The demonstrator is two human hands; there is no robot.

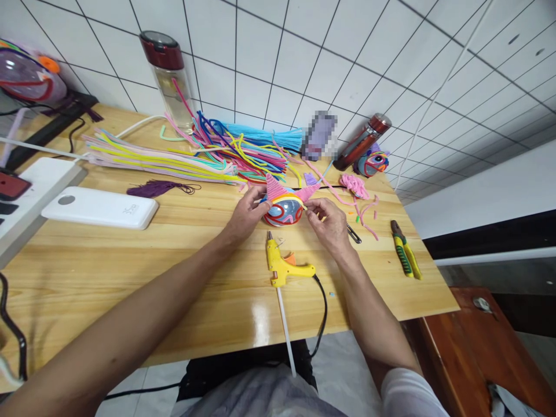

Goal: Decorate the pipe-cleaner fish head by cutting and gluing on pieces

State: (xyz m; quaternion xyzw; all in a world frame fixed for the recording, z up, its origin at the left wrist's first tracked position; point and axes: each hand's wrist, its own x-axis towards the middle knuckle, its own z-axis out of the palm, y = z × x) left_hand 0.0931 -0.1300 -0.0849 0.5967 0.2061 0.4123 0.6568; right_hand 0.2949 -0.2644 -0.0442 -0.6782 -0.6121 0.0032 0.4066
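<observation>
Ball [284,211] between hands [248,212] [326,223]; clear bottle [170,87] lidded.

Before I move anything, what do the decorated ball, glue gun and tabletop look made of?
Decorated ball: glossy plastic or glass, by its bright highlights.
Glue gun: yellow plastic, likely, by its even colour; nozzle looks metal, by its grey tip.
Tabletop: glossy varnished wood or laminate, by grain and glare.

The rounded, glossy grey-blue craft piece with pink ribbed pointed ears [284,209] sits upright on the wooden table, just right of the frame's centre. Red strips curve in loops over its front, with a small pink bent strip between them. Yellow and orange bands arch across its top, beneath the ears, which point up and outward to the right.
</observation>
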